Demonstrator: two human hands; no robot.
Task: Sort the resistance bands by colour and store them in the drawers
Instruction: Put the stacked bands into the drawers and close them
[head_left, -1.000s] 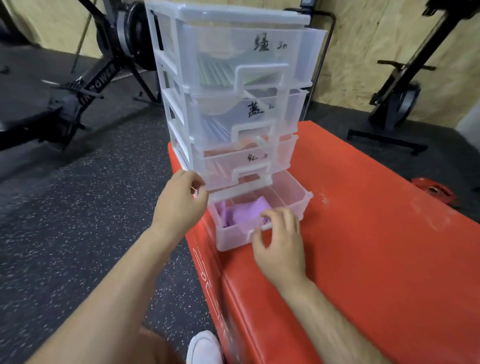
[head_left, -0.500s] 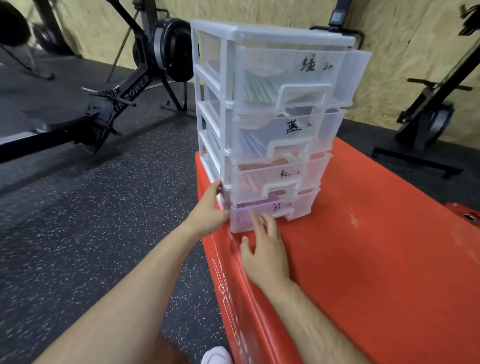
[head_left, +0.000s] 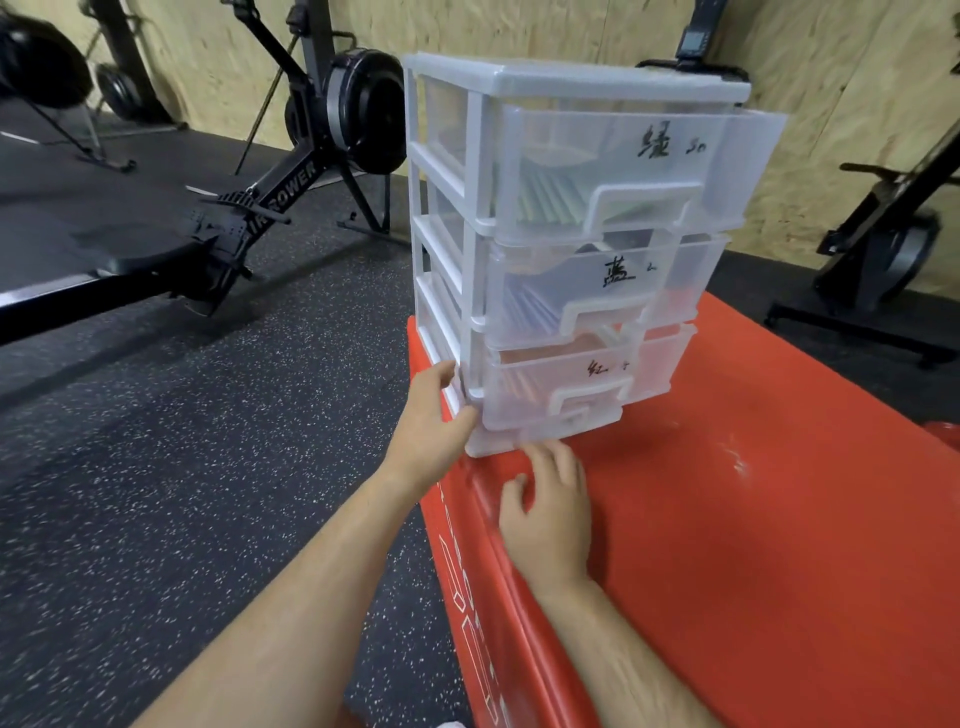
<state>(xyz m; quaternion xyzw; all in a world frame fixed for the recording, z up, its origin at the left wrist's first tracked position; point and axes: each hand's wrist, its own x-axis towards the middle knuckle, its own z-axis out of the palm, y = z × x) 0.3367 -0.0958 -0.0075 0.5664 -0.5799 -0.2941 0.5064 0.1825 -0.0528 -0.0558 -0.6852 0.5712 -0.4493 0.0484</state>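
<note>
Translucent white plastic forms the drawer unit (head_left: 571, 83), the tallest thing in view. All four of its drawers look pushed in. Greenish bands (head_left: 550, 202) show through the top drawer and bluish bands (head_left: 530, 306) through the second. The third has a reddish tint, and what lies in the bottom drawer (head_left: 496, 444) cannot be made out.

The left hand (head_left: 431, 431) grips the unit's lower left corner post, thumb on the front and fingers along the side. The right hand (head_left: 550, 504) lies just in front of the unit, fingers loose and holding nothing, with its fingertips at the bottom drawer's face.

The step appears to be seating that drawer. It would go best with the left hand bracing the light frame and the push made square on the middle of the front, so that the unit does not skid or the drawer jam askew.

Under the unit is a red padded box (head_left: 753, 519) with a smooth, slightly scuffed top. The unit stands at the box's edge, so a sideways shove could tip it off. Behind the unit is a plywood wall (head_left: 519, 31), to its left a speckled black rubber floor (head_left: 208, 467), and at its back left a black rowing machine (head_left: 291, 187).
</note>
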